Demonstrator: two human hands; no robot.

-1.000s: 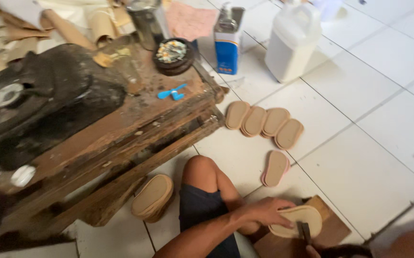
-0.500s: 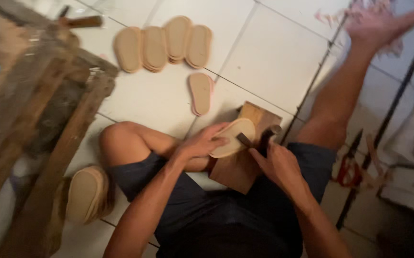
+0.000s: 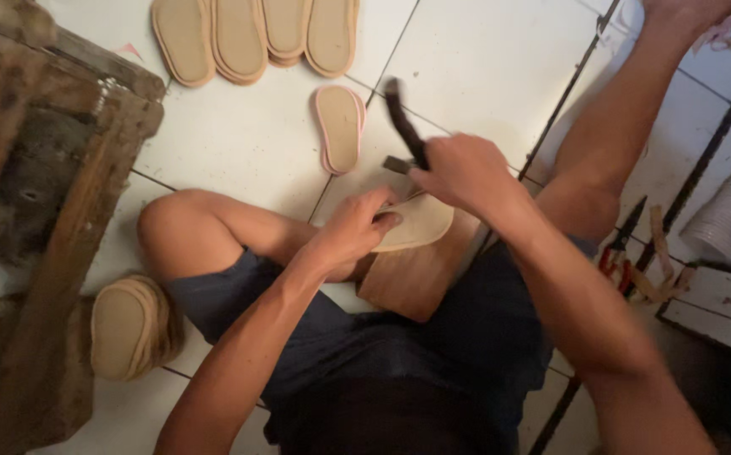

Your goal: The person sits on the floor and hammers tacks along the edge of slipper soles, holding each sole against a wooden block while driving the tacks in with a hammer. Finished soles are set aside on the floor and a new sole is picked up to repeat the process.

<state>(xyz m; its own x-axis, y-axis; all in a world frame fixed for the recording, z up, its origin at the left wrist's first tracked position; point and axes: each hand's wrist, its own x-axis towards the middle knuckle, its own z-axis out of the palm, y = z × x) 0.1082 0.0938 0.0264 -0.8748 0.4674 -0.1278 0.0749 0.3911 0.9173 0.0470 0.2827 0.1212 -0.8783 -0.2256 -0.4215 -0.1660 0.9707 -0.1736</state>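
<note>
I sit on a white tiled floor with a wooden block point(image 3: 416, 274) between my legs. A tan shoe sole point(image 3: 420, 223) lies on the block, and my left hand point(image 3: 353, 227) presses it down at its near edge. My right hand point(image 3: 462, 173) is closed around the dark handle of a small hammer point(image 3: 405, 126), raised just above the sole with the handle pointing up and away. One pink-rimmed sole point(image 3: 340, 126) lies alone on the tiles just beyond my hands.
A row of several tan soles point(image 3: 256, 34) lies at the top. A stack of soles point(image 3: 129, 329) rests by my left knee, beside a rough wooden bench point(image 3: 45, 168). Red-handled pliers point(image 3: 622, 253) lie on the floor by my right leg.
The view has swung down and closer to my lap. My right hand has lifted the hammer up from the sole; my left hand stays on the sole.
</note>
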